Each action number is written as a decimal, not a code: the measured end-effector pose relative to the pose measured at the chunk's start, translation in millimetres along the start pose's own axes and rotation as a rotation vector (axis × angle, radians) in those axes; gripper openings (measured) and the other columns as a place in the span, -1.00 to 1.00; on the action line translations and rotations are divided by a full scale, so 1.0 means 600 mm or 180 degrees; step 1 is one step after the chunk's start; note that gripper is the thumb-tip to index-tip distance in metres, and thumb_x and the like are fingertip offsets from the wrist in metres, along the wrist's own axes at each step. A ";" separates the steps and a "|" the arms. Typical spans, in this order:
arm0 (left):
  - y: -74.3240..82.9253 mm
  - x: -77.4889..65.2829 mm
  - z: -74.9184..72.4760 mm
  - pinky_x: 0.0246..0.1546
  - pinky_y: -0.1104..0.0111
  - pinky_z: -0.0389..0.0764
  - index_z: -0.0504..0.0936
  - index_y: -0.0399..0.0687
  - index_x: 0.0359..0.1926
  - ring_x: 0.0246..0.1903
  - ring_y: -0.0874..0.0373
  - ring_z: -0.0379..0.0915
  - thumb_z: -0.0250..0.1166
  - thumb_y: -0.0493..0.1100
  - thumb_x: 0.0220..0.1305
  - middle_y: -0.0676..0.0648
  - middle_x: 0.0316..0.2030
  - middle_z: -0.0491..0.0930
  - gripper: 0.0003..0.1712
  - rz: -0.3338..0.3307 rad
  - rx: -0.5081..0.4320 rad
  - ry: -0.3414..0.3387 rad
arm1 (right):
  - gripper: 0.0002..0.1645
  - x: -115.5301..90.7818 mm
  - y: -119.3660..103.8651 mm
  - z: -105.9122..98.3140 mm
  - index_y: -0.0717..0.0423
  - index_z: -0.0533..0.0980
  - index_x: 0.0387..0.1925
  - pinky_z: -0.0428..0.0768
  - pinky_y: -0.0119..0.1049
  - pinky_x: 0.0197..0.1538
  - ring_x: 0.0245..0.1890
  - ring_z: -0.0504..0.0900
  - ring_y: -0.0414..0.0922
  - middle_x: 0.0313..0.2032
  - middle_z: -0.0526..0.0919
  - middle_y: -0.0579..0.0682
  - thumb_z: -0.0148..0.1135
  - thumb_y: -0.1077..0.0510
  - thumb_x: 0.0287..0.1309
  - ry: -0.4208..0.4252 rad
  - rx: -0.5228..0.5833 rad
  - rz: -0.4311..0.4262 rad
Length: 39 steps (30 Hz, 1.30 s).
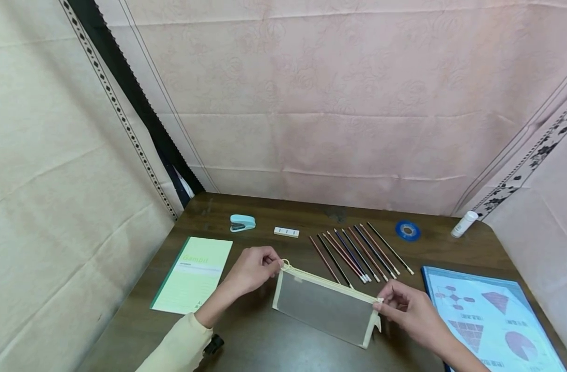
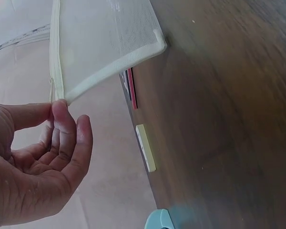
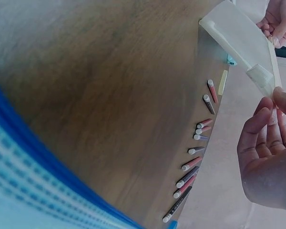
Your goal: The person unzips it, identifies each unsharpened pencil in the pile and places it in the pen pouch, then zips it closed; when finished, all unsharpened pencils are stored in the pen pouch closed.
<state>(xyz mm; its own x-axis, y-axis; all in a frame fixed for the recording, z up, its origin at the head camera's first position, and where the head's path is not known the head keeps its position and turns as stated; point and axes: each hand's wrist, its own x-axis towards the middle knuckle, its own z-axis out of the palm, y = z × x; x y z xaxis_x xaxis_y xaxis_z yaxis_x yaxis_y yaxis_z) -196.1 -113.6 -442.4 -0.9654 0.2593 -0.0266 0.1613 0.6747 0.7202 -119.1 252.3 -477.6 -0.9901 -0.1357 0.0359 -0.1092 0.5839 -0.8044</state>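
Note:
A mesh zip pouch (image 1: 325, 305) with cream edging hangs between my two hands above the table, its zipper along the top edge. My left hand (image 1: 255, 268) pinches the upper left corner, beside a small looped pull cord; the left wrist view shows thumb and forefinger meeting on that corner (image 2: 62, 98). At the other end, my right hand (image 1: 406, 310) pinches the upper right corner between thumb and fingers. Through the mesh no contents show, and the pouch looks flat. Just behind it lies a row of several pencils (image 1: 357, 253), dark, red and blue.
A green notebook (image 1: 192, 274) lies at left. Along the back are a light blue stapler (image 1: 242, 222), a white eraser-like block (image 1: 286, 232), a roll of blue tape (image 1: 408, 230) and a white glue-stick-like tube (image 1: 464, 224). A blue folder with printed charts (image 1: 492, 315) lies at right.

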 end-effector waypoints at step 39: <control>-0.012 0.027 -0.018 -0.61 0.34 0.47 0.61 0.23 -0.36 -0.54 0.14 0.49 0.24 0.09 0.30 0.02 -0.52 0.62 -0.86 0.0045 -0.0442 0.0695 | -0.77 -0.009 -0.021 0.022 -0.11 0.49 -0.34 0.57 -0.37 -0.56 -0.54 0.56 -0.25 -0.51 0.62 -0.17 0.42 0.03 0.04 0.0193 0.0298 -0.0469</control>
<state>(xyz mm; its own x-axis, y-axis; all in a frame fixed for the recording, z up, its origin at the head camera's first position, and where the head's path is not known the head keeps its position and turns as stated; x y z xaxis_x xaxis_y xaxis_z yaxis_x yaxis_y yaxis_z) -215.1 -121.5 -440.6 -0.9871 0.1025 0.1234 0.1599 0.5669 0.8081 -111.1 234.9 -475.3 -0.9678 -0.1643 0.1908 -0.2476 0.4840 -0.8393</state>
